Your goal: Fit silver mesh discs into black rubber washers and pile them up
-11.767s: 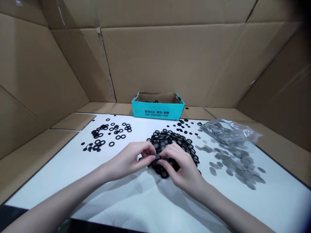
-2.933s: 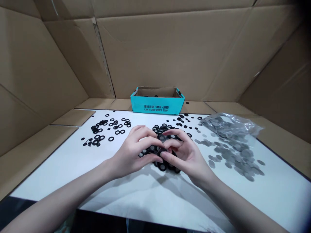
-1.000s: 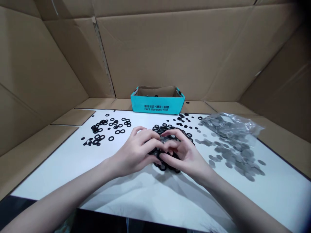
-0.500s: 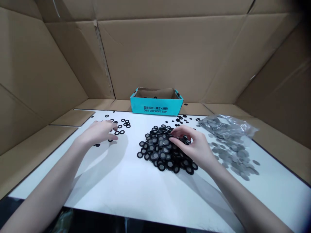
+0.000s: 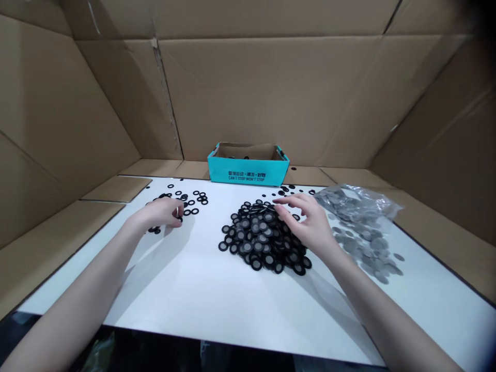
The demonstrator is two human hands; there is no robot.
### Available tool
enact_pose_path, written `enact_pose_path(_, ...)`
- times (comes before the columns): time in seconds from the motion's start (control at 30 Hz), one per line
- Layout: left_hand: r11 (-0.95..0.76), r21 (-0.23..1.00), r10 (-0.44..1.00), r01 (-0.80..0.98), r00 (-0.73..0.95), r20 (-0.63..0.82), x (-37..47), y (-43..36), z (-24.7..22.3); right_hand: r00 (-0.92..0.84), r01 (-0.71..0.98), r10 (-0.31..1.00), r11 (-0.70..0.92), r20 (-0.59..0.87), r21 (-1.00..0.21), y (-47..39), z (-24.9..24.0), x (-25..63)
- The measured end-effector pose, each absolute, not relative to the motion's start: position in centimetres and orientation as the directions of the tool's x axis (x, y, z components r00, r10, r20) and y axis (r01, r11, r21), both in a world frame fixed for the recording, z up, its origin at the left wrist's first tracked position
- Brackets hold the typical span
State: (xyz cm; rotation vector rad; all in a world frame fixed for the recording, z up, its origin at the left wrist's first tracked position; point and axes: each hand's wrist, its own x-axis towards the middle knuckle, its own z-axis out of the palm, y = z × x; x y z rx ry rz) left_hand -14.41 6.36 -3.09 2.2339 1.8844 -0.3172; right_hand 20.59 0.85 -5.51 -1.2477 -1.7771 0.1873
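Note:
On the left of the white table, my left hand [image 5: 165, 211] is closed with thumb and fingers pinched on a black ring [image 5: 179, 219]. Around it lie loose black rings [image 5: 195, 211], some partly hidden behind the hand. Over the right side of a heap of black rings with grey disc centres [image 5: 258, 247], my right hand [image 5: 308, 219] is open. Its thumb and fingertips are apart, just above the top of the heap, and I see nothing between them.
A turquoise box [image 5: 248, 171] with a few black pieces inside stands at the back. Small black pieces [image 5: 282, 192] lie near it. To the right are a clear plastic bag of grey discs [image 5: 354, 202] and loose grey discs [image 5: 366, 253]. Cardboard walls [image 5: 267, 93] enclose the table.
My left hand has lowered and closed on a black ring, where its fingers were apart before. My right thumb and fingers have parted at the heap.

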Motion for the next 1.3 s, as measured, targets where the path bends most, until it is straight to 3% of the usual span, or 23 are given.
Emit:
enact_pose_path(0.23,-0.201,0.022,0.95,0.979,0.2,-0.239,-14.3,6.3,-3.1,0.162,0.501,0.844,0.376,0.512,-0.779,-0.4,-4.0,23.3)
enact_pose_path(0.3,-0.206,0.024,0.952,0.978,0.206,-0.226,-14.3,6.4,-3.1,0.127,0.599,0.841,0.357,0.525,-0.717,-0.4,-4.5,25.5)
enact_pose_path(0.47,-0.212,0.028,0.956,0.977,0.213,-0.2,-13.8,6.2,-3.0,0.078,0.926,0.897,0.096,0.436,-0.364,-0.1,-8.3,31.8)
enact_pose_path(0.6,-0.22,0.034,0.953,0.975,0.222,-0.206,-13.4,6.1,-2.8,0.077,0.956,0.924,0.039,0.375,-0.292,-0.3,-10.8,33.7)
enact_pose_path(0.77,-0.242,0.049,0.945,0.969,0.247,-0.212,-13.2,6.3,-3.0,0.017,0.961,0.933,0.084,0.359,-0.264,0.1,-11.0,32.3)
enact_pose_path(1.03,-0.233,0.066,0.946,0.97,0.242,-0.217,-12.9,6.1,-3.2,0.038,0.949,0.925,0.085,0.378,-0.305,1.2,-10.5,31.3)
enact_pose_path(1.3,-0.257,0.157,0.952,0.954,0.277,-0.127,-12.9,6.2,-3.2,0.154,0.864,0.895,0.084,0.419,-0.496,0.6,-8.7,31.4)
